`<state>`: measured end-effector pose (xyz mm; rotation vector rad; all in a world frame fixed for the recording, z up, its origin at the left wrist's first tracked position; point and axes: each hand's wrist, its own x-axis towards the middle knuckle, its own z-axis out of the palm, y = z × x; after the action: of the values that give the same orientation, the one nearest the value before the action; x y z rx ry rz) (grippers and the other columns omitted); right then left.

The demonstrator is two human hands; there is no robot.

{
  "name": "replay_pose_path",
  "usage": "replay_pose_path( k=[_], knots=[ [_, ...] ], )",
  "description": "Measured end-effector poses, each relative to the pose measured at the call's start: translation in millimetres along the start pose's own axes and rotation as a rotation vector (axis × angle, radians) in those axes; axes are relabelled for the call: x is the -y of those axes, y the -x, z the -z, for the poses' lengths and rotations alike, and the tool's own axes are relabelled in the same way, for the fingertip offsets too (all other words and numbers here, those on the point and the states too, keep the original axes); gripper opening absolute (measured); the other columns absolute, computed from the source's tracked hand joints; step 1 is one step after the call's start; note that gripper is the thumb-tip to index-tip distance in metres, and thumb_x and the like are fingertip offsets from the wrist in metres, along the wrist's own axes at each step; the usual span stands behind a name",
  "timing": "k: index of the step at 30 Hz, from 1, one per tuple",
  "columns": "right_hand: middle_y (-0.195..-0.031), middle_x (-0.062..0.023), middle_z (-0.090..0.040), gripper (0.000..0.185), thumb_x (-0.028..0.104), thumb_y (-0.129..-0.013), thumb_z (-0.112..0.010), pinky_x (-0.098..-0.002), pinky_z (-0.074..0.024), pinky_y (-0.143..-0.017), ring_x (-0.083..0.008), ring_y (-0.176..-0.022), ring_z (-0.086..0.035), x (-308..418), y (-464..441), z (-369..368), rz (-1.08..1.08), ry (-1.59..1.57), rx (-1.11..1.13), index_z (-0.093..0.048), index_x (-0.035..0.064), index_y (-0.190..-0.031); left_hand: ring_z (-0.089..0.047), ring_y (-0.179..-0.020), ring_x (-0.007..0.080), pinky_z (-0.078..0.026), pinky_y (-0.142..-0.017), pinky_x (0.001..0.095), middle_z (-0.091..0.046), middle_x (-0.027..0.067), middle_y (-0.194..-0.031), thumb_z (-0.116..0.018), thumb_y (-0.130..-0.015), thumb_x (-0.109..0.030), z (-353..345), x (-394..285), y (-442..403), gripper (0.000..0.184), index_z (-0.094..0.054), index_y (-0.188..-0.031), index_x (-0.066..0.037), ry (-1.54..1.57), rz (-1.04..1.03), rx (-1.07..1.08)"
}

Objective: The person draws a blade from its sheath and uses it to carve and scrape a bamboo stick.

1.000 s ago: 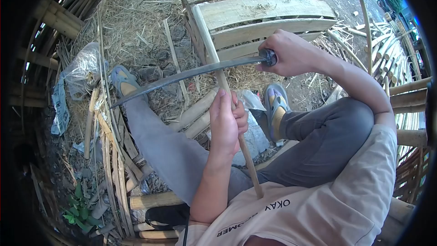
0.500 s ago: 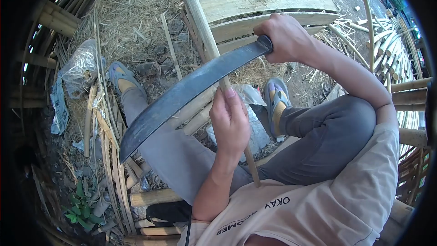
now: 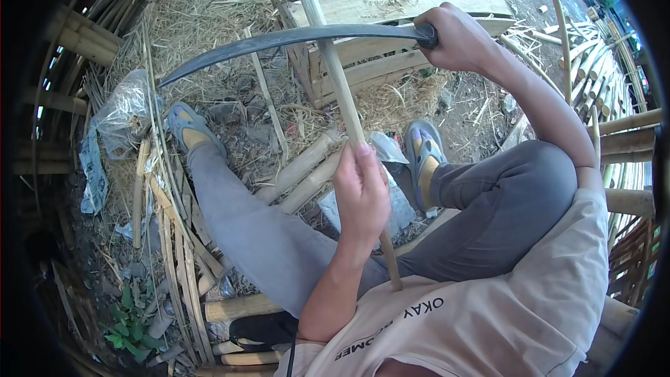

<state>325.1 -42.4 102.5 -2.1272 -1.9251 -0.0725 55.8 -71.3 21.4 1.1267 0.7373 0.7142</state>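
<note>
A long wooden stick (image 3: pixel 340 91) stands slanted away from my shirt, its lower end against my belly. My left hand (image 3: pixel 361 192) is wrapped round it at about its middle, thumb on top. My right hand (image 3: pixel 457 38) grips the handle of a long curved machete (image 3: pixel 279 36), most of the handle hidden in the fist. The blade lies across the stick near its far end, seen almost edge-on, with its tip out to the left.
A slatted wooden crate (image 3: pixel 391 3) stands ahead. Cut bamboo poles (image 3: pixel 597 73) are piled at the right. Straw (image 3: pixel 202 21), a clear plastic bag (image 3: pixel 129 108) and thin bamboo strips (image 3: pixel 178 265) lie at the left. My sandalled feet flank a pale block (image 3: pixel 398 213).
The machete has moved from near my left hand toward the stick's far end, and its broad face has turned edge-on. My right hand has moved forward; my left hand has shifted slightly right.
</note>
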Motion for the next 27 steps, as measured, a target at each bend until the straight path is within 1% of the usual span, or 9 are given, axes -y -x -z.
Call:
replay_pose_path(
  k=[1, 4, 7, 8, 11, 13, 16, 22, 27],
  knots=[
    [-0.07, -0.0219, -0.066, 0.017, 0.006, -0.063, -0.065, -0.0468, -0.0544, -0.07, -0.0394, -0.071, -0.067, 5.0, 2.7, 0.1, 0.004, -0.036, 0.018, -0.071, -0.0003, -0.077, -0.033, -0.042, 0.0024, -0.028, -0.034, 0.021, -0.035, -0.0054, -0.058, -0.034, -0.11, -0.034, 2.5, -1.3, -2.7, 0.033, -0.038, -0.086, -0.011, 0.011, 0.01, -0.006],
    [-0.073, -0.0215, -0.067, 0.019, 0.007, -0.063, -0.064, -0.0468, -0.055, -0.074, -0.0396, -0.076, -0.068, 34.9, 2.7, 12.8, -0.022, 0.006, 0.272, -0.071, 0.0003, -0.079, -0.035, -0.045, 0.0026, -0.028, -0.038, 0.0217, -0.037, -0.0052, -0.059, -0.037, -0.11, -0.032, 6.6, -3.2, -11.3, 0.034, -0.041, -0.085, -0.01, -0.01, 0.021, -0.095],
    [-0.067, -0.0233, -0.063, 0.019, 0.007, -0.061, -0.063, -0.0475, -0.0524, -0.069, -0.0432, -0.072, -0.065, 49.1, 6.0, 1.5, 0.158, 0.053, 0.178, -0.069, -0.0033, -0.077, -0.038, -0.048, 0.0046, -0.031, -0.044, 0.0255, -0.041, -0.0038, -0.059, -0.04, -0.11, -0.03, 5.9, 7.7, -19.8, 0.035, -0.046, -0.082, -0.008, -0.279, -0.178, -0.161],
    [-0.066, -0.0235, -0.063, 0.024, 0.005, -0.057, -0.062, -0.047, -0.0528, -0.069, -0.0432, -0.072, -0.064, 53.2, 3.7, -0.1, 0.152, 0.062, 0.209, -0.069, -0.003, -0.077, -0.039, -0.049, 0.0056, -0.032, -0.045, 0.0268, -0.042, -0.0031, -0.059, -0.04, -0.109, -0.029, 4.6, 8.6, -20.1, 0.036, -0.046, -0.082, -0.007, -0.303, -0.2, -0.187],
    [-0.076, -0.0213, -0.068, 0.026, 0.01, -0.058, -0.07, -0.0465, -0.0557, -0.073, -0.0399, -0.077, -0.068, 58.2, -4.4, -0.2, 0.081, 0.112, 0.279, -0.071, 0.0007, -0.082, -0.041, -0.05, 0.0081, -0.033, -0.048, 0.0304, -0.044, -0.0009, -0.058, -0.041, -0.109, -0.026, 1.4, 2.4, -19.3, 0.037, -0.048, -0.08, -0.004, -0.37, -0.249, -0.233],
    [-0.075, -0.0208, -0.067, 0.025, 0.01, -0.057, -0.071, -0.0466, -0.0555, -0.071, -0.0399, -0.075, -0.068, 58.2, -6.4, -3.2, 0.08, 0.105, 0.271, -0.071, 0.0012, -0.08, -0.043, -0.05, 0.0096, -0.034, -0.049, 0.0323, -0.045, 0.0007, -0.057, -0.042, -0.109, -0.025, 2.3, -2.1, -19.1, 0.037, -0.048, -0.081, -0.003, -0.41, -0.266, -0.234],
    [-0.072, -0.02, -0.067, 0.023, 0.011, -0.057, -0.072, -0.0469, -0.055, -0.069, -0.0397, -0.072, -0.068, 57.0, -9.8, -5.8, 0.097, 0.117, 0.248, -0.07, 0.0018, -0.077, -0.057, -0.051, 0.0344, -0.039, -0.051, 0.0457, -0.055, 0.0162, -0.059, -0.045, -0.105, -0.018, 3.8, -10.9, -13.9, 0.029, -0.047, -0.083, 0.002, -0.459, -0.243, -0.216],
    [-0.066, -0.0177, -0.065, 0.019, 0.011, -0.057, -0.072, -0.0463, -0.0541, -0.064, -0.039, -0.066, -0.066, 50.4, -9.7, -6.6, 0.125, 0.114, 0.2, -0.069, 0.0031, -0.074, -0.055, -0.048, 0.0294, -0.037, -0.048, 0.043, -0.052, 0.0145, -0.057, -0.046, -0.105, -0.017, 2.6, -12.4, -8.1, 0.028, -0.047, -0.083, 0.001, -0.458, -0.206, -0.197],
    [-0.064, -0.0168, -0.064, 0.017, 0.011, -0.057, -0.071, -0.0455, -0.0537, -0.062, -0.0387, -0.064, -0.066, 43.7, -8.6, -6.0, 0.144, 0.127, 0.161, -0.068, 0.0034, -0.072, -0.054, -0.046, 0.0276, -0.036, -0.047, 0.0413, -0.051, 0.0136, -0.056, -0.046, -0.105, -0.017, 1.7, -12.9, -7.3, 0.027, -0.047, -0.084, 0.001, -0.473, -0.213, -0.185]
  ],
)
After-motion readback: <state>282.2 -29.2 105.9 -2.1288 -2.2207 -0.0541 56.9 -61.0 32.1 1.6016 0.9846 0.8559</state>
